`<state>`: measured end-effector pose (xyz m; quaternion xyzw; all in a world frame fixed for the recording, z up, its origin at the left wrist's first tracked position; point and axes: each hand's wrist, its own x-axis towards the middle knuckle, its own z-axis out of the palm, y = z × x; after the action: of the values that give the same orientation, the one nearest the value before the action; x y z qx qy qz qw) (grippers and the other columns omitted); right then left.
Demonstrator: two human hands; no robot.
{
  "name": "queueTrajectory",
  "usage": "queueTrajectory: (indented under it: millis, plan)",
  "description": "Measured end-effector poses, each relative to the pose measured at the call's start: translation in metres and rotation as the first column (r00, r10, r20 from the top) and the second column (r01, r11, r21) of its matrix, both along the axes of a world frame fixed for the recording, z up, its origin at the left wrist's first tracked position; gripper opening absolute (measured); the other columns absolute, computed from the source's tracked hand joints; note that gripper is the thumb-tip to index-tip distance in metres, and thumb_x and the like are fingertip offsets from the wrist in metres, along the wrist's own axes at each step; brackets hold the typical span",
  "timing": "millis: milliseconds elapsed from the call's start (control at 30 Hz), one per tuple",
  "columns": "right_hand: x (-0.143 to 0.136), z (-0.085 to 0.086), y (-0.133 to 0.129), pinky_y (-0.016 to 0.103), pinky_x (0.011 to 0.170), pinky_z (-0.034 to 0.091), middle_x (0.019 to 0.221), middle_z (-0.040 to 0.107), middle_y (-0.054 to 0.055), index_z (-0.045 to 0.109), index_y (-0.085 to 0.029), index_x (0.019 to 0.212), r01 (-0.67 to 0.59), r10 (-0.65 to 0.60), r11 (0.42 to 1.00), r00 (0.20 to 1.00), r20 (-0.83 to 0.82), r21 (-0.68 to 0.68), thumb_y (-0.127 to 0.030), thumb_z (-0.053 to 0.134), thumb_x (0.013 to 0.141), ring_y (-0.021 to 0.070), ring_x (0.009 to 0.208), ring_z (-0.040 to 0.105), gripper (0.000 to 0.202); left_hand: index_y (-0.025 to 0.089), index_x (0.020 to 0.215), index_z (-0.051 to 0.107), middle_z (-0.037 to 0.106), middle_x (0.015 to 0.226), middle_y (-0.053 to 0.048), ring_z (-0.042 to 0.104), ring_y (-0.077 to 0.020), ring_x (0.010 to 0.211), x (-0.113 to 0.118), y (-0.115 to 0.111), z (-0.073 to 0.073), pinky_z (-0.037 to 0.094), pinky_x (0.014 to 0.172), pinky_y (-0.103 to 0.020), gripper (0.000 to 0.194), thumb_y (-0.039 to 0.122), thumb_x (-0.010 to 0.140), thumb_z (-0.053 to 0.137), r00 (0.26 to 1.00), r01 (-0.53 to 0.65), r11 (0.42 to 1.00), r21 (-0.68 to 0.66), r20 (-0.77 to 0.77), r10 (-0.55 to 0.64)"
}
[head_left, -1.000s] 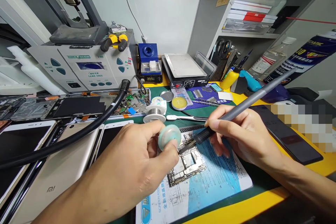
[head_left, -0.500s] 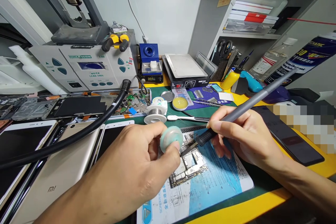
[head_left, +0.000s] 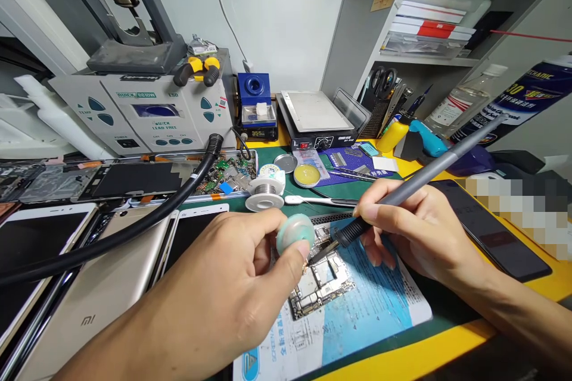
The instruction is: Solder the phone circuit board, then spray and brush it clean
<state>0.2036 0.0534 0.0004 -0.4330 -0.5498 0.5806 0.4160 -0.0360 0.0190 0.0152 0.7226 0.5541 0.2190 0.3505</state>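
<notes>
My left hand point(head_left: 250, 274) pinches a small round pale-green spool point(head_left: 295, 233) between thumb and fingers, just above a phone circuit board point(head_left: 326, 286). A bit of copper-coloured strand shows at the thumb tip. In my right hand point(head_left: 411, 226) is a grey soldering iron point(head_left: 424, 174), held like a pen, its dark tip pointing down-left at the board near my left thumb. The board lies on a blue and white printed sheet point(head_left: 379, 303). My left hand and the spool hide part of the board's upper left.
A solder wire reel point(head_left: 264, 195), a brush point(head_left: 322, 202) and a yellow paste tin point(head_left: 306, 175) lie behind the board. Phones point(head_left: 93, 286) fill the left, crossed by a black hose point(head_left: 134, 237). Another dark phone point(head_left: 496, 232) lies at right; a heating plate point(head_left: 315, 112) stands behind.
The spool and my left fingertips have shifted slightly right, and the copper-coloured strand now shows by the thumb. The iron has barely moved.
</notes>
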Motion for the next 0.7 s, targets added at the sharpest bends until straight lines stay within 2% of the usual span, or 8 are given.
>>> queueTrajectory:
  millis: [200,433,567,700]
  plan:
    - [-0.0014,0.0017,-0.0008,0.017,0.032,0.042,0.046,0.063,-0.001,0.071,-0.020,0.070,-0.001,0.001,1.000,1.000,0.010,0.009,-0.030,0.077,0.083,0.0141,0.034,0.058,0.018,0.022,0.064,0.049,0.044,0.055,0.006,0.039,-0.0085,0.049,-0.0010,0.0004,-0.0022,0.029,0.044,-0.026,0.043,0.050,0.097,0.049,0.999,0.032,0.999,-0.010,-0.005,-0.032]
    - [-0.0007,-0.0009,0.0011,0.016,0.032,0.043,0.047,0.064,-0.002,0.072,-0.021,0.071,-0.010,0.010,1.000,1.000,0.005,0.011,-0.029,0.077,0.083,0.0137,0.035,0.060,0.016,0.022,0.063,0.049,0.042,0.053,0.007,0.036,-0.0084,0.047,-0.0017,-0.0040,0.0027,0.027,0.042,-0.026,0.039,0.047,0.093,0.054,0.999,0.030,0.999,-0.039,0.030,-0.029]
    - [0.0001,-0.0007,0.0004,0.016,0.031,0.043,0.047,0.064,-0.002,0.073,-0.022,0.071,-0.002,0.002,1.000,1.000,-0.012,0.003,-0.030,0.078,0.082,0.0140,0.035,0.061,0.015,0.022,0.061,0.043,0.039,0.051,0.007,0.035,-0.0079,0.047,0.0006,-0.0028,0.0039,0.026,0.043,-0.025,0.040,0.045,0.092,0.053,0.996,-0.055,0.998,-0.042,0.069,0.058]
    - [0.0004,0.0006,-0.0013,0.015,0.032,0.043,0.047,0.064,-0.002,0.073,-0.022,0.071,-0.006,0.006,1.000,1.000,-0.017,-0.005,-0.029,0.078,0.082,0.0134,0.036,0.061,0.015,0.022,0.060,0.042,0.038,0.050,0.008,0.033,-0.0075,0.045,0.0019,-0.0014,0.0035,0.025,0.042,-0.025,0.041,0.044,0.091,0.055,0.996,-0.032,0.999,-0.032,0.086,0.035]
